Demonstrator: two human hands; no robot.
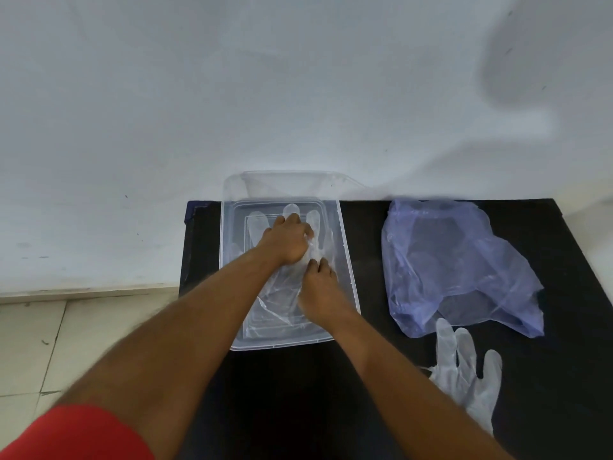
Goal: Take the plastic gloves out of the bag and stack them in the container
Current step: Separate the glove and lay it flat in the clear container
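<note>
Red sleeve (76,433) nearest; both hands press a glove (282,293) flat in the container (348,260); bag (457,267) beside.

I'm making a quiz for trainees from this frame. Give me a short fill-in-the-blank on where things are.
1. Both hands, left hand and right hand, press a glove flat inside the clear ____.
2. The bag lying right of the container is coloured ____.
3. A loose glove lies on the ____ mat, nearer than the bag.

Missing words: container; purple; black
</note>
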